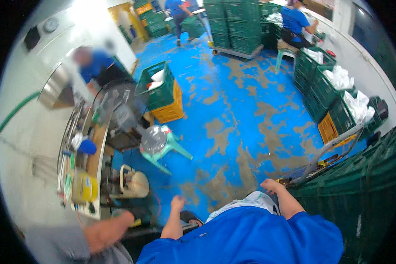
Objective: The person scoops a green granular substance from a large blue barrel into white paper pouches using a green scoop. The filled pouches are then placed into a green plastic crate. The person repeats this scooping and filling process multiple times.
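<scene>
My left hand (177,203) hangs in front of my body above the blue floor, small and blurred, so its fingers cannot be made out. Nothing shows in it. To the right, my right hand (272,186) hangs near my waist with its fingers loosely curled and apart, holding nothing visible. Close beside it is the bent grey metal handle (314,159) of what looks like a cart. Both my arms come out of blue sleeves. White cloth or plastic (246,202) shows at my waist.
A co-worker in a grey shirt (59,244) stands close at my left. Ahead left are a green stool (174,147), a green crate (160,94) on a yellow one, and another person at the bench. Crates with white bags (339,78) line the right wall. Stacked crates (233,26) stand behind.
</scene>
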Available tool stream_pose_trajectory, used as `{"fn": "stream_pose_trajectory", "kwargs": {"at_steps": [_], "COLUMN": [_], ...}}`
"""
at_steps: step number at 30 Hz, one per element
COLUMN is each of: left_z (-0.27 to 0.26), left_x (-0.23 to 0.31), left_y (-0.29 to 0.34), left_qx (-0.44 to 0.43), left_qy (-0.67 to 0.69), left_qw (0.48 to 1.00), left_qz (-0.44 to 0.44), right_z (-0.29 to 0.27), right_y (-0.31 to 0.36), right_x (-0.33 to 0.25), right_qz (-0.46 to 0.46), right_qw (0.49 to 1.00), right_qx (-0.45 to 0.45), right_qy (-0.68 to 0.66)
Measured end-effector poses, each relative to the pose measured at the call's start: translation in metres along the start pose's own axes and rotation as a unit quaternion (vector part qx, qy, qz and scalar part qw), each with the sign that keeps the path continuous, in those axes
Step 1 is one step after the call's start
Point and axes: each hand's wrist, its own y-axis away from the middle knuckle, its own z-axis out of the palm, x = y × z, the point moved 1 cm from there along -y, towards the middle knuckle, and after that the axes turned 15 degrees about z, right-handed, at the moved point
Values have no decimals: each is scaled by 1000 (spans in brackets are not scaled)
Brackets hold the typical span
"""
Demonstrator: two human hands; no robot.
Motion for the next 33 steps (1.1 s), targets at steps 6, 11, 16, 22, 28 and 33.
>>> {"fn": "stream_pose_trajectory", "kwargs": {"at_steps": [6, 11, 16, 22, 28, 33], "left_z": [-98, -80, -25, 29, 22, 32], "left_x": [198, 242, 214, 289, 504, 864], "left_y": [-319, -402, -418, -607, -902, -1079], "left_qx": [211, 25, -197, -336, -184, -18], "left_qy": [80, 47, -102, -190, -179, 16], "left_qw": [950, 978, 972, 922, 944, 897], "left_qz": [216, 202, 78, 32, 207, 442], "right_z": [-123, -252, -410, -555, -592, -624], "right_y": [-108, -158, -170, -246, -283, -278], "right_x": [-73, -133, -198, -213, -128, -95], "right_qz": [16, 2, -72, -103, 114, 245], "right_qw": [986, 997, 971, 918, 949, 875], "right_qx": [59, 80, 144, 249, 287, 204], "right_qy": [-153, -17, -175, -292, -60, -363]}}
